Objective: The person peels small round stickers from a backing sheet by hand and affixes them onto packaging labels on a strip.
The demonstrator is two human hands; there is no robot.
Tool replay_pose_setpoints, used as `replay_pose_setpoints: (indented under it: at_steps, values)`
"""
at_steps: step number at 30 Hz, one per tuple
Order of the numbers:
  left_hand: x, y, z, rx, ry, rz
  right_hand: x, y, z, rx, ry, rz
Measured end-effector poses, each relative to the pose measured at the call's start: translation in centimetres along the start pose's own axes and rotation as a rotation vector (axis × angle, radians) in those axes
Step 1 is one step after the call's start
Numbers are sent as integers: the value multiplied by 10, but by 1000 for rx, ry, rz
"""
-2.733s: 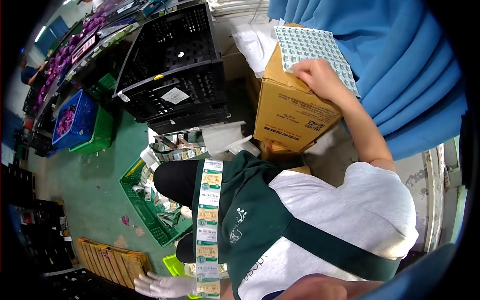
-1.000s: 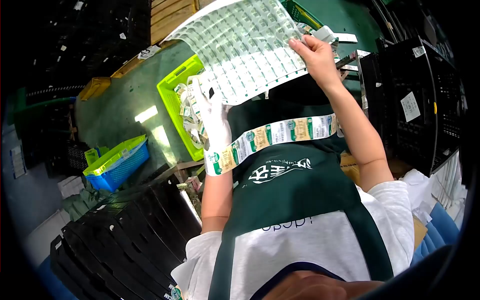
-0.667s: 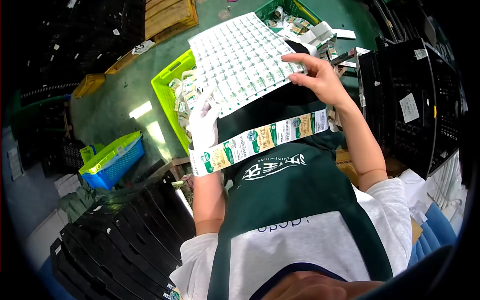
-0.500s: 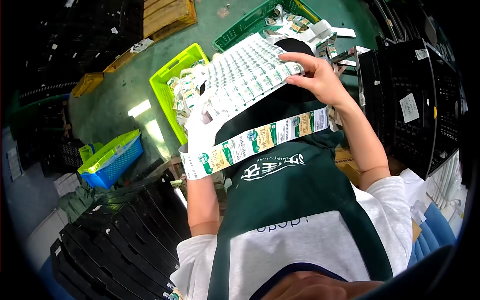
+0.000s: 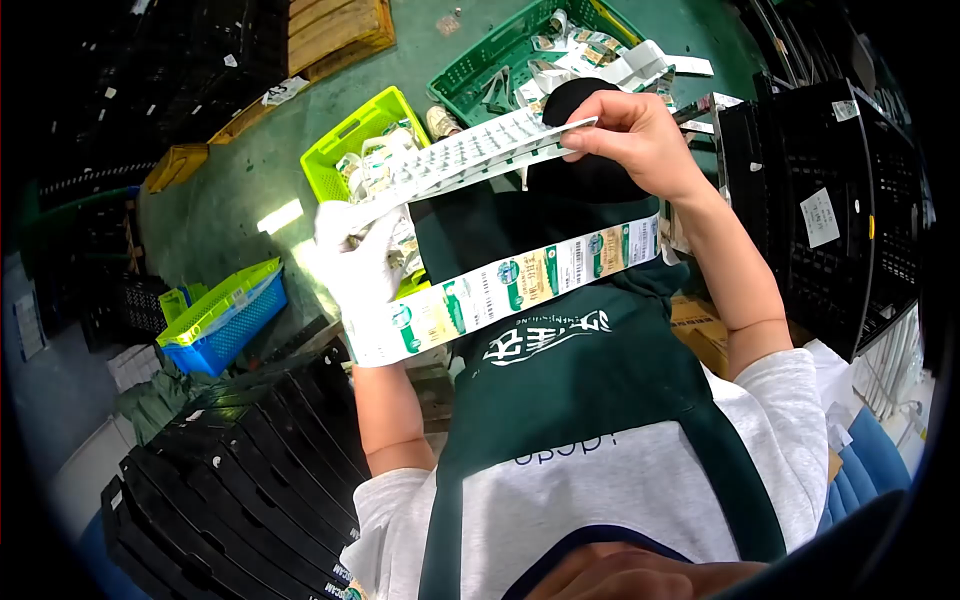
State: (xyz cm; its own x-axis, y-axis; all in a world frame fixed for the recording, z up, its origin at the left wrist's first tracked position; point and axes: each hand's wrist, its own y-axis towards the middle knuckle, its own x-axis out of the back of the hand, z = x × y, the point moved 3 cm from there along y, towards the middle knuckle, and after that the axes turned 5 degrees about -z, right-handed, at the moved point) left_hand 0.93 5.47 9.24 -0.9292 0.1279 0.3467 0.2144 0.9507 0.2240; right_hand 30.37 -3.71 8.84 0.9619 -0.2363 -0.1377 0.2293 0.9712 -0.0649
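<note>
A white sheet of small green-printed stickers point(image 5: 480, 155) is held nearly edge-on above my lap. My bare right hand point(image 5: 640, 140) pinches its right corner between thumb and fingers. At the sheet's left end is my left hand point(image 5: 360, 250) in a white glove, its fingers bent round the edge and washed out by bright light. A long strip of green, beige and white labels point(image 5: 530, 278) runs from my left wrist across the green apron point(image 5: 600, 370) to the right side of my lap.
Beyond my left hand stands a lime crate point(image 5: 330, 150) of labels. A green crate point(image 5: 465, 80) with label strips lies ahead. Black crates point(image 5: 830, 200) rise at the right, folded black crates point(image 5: 240, 470) at lower left. A blue crate point(image 5: 235, 320) stands left.
The sheet has come off the cardboard box to above my lap and has tilted from face-up to nearly edge-on. My left hand has moved left and down; my right fingers have closed on the corner.
</note>
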Motion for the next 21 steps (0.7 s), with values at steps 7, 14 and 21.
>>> replay_pose_setpoints:
  at_steps: [7, 14, 21]
  values:
    - [13, 23, -20, 132, -518, -154, -17, 5, 20, 41, 110, -37]
    - [15, 27, 10, 185, -383, -87, -33, 7, 0, 62, 108, -159]
    - [68, 16, -1, 175, -116, -147, -55, 2, -2, 163, -76, 51]
